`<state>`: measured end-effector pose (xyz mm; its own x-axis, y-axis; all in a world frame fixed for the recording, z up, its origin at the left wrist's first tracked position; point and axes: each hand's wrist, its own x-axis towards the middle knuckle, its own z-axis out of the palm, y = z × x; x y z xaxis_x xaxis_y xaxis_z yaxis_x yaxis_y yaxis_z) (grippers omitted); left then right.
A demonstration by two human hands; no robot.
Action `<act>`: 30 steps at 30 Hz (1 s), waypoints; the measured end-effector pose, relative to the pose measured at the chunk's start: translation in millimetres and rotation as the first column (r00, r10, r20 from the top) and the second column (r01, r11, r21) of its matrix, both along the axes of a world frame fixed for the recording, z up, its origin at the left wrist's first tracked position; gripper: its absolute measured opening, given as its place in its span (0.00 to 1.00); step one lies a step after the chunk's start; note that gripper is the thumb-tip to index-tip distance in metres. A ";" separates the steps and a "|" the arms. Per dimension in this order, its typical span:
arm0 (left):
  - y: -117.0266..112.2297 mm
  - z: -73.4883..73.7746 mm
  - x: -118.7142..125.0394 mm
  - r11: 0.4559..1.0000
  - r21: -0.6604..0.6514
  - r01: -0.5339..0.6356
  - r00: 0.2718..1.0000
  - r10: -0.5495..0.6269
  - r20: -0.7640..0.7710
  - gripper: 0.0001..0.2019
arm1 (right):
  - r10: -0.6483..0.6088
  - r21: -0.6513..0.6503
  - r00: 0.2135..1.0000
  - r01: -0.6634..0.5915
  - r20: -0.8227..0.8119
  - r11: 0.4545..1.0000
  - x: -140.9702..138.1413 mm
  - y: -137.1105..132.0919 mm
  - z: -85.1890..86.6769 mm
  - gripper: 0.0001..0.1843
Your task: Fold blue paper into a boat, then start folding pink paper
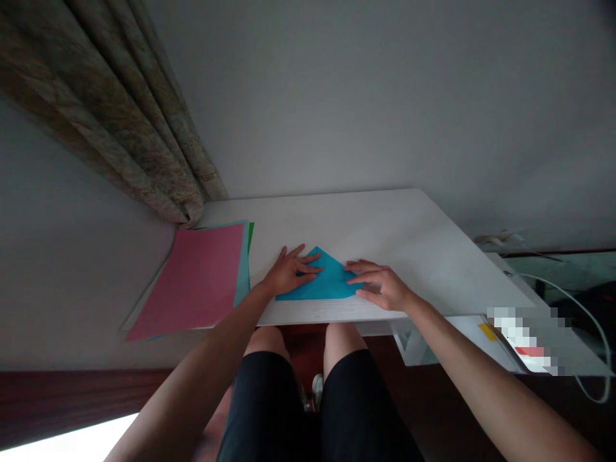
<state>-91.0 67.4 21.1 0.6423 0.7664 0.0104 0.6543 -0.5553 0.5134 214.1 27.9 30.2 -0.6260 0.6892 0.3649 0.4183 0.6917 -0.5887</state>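
A folded sheet of blue paper [332,279] lies flat near the front edge of the white desk [366,224], its peak pointing away from me. My left hand [289,271] rests over its left side with fingers spread, covering part of that slope. On the right side, my right hand [382,285] touches the paper's edge with outstretched fingers. Neither hand grips the sheet. The fingers hide portions of both sloping edges.
Left of the blue paper is a stack of coloured sheets with a pink sheet [197,276] on top, overhanging the front edge. A patterned curtain [139,128] hangs at the back left. A white cable [584,301] loops at the right, near an open drawer [462,327].
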 end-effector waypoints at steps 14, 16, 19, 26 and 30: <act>2.3 1.0 -6.1 0.998 -0.055 0.033 0.997 -0.029 0.076 0.15 | -0.050 -0.035 0.988 0.046 -0.147 0.998 -6.0 1.5 -5.9 0.08; 1.2 4.4 -8.4 0.996 -0.066 0.057 0.994 -0.050 0.096 0.16 | -0.114 -0.095 0.980 0.100 -0.166 0.991 -7.5 0.4 -4.6 0.10; 0.0 10.6 -11.9 0.990 -0.107 0.094 0.989 -0.081 0.123 0.19 | -0.245 -0.195 0.960 0.216 -0.134 0.957 -9.0 -1.5 -1.7 0.14; 0.8 16.0 -20.2 0.970 -0.144 0.197 0.964 -0.165 0.208 0.30 | -0.499 -0.189 0.859 0.473 -0.118 0.860 -13.9 5.1 -4.6 0.16; 1.8 10.1 -23.4 0.977 -0.168 0.134 0.928 -0.064 0.367 0.28 | -0.556 -0.196 0.817 0.527 -0.153 0.827 -18.3 9.4 -7.6 0.17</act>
<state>-114.4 69.2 31.1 0.6951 0.7094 0.1164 0.3542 -0.4789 0.8032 195.8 37.2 22.6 -0.0624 0.9472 0.3144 0.5670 0.2929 -0.7699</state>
